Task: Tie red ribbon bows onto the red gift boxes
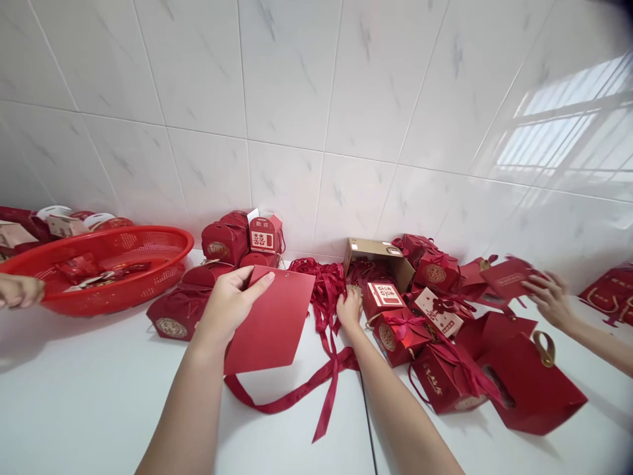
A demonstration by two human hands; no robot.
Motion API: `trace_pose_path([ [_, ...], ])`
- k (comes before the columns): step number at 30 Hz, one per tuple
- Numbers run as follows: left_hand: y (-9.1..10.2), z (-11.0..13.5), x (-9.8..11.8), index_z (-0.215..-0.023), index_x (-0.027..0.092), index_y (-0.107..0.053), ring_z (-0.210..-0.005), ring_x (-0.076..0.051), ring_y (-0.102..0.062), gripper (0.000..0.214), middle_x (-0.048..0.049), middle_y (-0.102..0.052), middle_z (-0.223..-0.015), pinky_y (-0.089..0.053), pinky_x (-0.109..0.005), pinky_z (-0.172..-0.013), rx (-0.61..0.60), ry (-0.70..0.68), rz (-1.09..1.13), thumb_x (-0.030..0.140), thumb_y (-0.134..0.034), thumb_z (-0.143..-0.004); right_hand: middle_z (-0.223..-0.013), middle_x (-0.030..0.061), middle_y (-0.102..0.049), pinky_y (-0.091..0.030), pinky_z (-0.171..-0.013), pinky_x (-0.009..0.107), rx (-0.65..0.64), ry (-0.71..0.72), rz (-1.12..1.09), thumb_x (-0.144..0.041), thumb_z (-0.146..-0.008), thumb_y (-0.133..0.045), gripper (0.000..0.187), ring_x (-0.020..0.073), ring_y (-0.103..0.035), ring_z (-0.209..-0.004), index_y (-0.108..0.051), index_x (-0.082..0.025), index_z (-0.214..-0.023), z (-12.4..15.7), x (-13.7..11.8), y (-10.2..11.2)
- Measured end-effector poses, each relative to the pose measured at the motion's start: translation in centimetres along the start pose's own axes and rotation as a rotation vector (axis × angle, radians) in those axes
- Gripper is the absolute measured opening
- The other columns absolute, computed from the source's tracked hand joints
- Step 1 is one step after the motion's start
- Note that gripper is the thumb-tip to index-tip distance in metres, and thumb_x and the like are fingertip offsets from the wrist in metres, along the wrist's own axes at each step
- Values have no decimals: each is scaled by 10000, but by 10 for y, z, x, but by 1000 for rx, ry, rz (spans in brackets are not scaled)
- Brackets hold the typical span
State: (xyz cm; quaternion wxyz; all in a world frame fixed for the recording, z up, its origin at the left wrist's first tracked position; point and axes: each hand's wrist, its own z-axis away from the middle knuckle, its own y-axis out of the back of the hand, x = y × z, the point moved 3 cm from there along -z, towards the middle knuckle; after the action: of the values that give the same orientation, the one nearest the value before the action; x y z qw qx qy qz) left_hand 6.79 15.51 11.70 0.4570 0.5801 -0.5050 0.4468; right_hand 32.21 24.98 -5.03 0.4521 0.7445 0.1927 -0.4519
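My left hand (230, 307) grips a flat, plain red card (277, 323) by its upper left edge, thumb on its face. Beneath the card a wide dark-red ribbon (297, 399) loops out across the white table. Farther in, my right hand (350, 309) has its fingers curled at the edge of a heap of dark-red ribbons (319, 277), closed on ribbon there; its fingertips are partly hidden. Just behind that hand lies an open cardboard box (378, 249) with more ribbon in it. A red box with a cream label (384, 295) sits right beside it.
On the left stands a red plastic basket (119, 300) with packets, another person's hand (20, 290) at its rim. Red gift boxes (225, 241) are stacked by the tiled wall. At right, another person's hand (551, 300) holds a red piece above a large red box (534, 382).
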Motion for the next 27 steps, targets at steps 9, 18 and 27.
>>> trace_pose_path([
  [9,8,2,4,-822,183,-696,-640,-221,-675,349,-30,-725,-713,-521,-264,-516,22,-7,-42,503,-748,-693,-1301,102,-544,-498,-927,480,-47,70,373,-321,-925,-602,369,257,-578,-1119,-542,-171,-1257,-49,26,-22],
  [18,8,6,6,-852,157,-699,-636,-225,-675,416,-28,-711,-689,-518,-265,-521,9,12,-72,533,-740,-679,-1261,101,-569,-516,-898,453,2,142,471,-325,-928,-597,343,241,-598,-1077,-559,-162,-1227,-47,39,-23],
  [27,5,8,7,-838,159,-680,-638,-220,-677,409,-34,-719,-713,-506,-258,-514,-30,9,-91,545,-719,-708,-1244,99,-578,-525,-883,440,81,154,363,-322,-930,-596,328,233,-606,-1057,-567,-161,-1214,-55,38,-18],
])
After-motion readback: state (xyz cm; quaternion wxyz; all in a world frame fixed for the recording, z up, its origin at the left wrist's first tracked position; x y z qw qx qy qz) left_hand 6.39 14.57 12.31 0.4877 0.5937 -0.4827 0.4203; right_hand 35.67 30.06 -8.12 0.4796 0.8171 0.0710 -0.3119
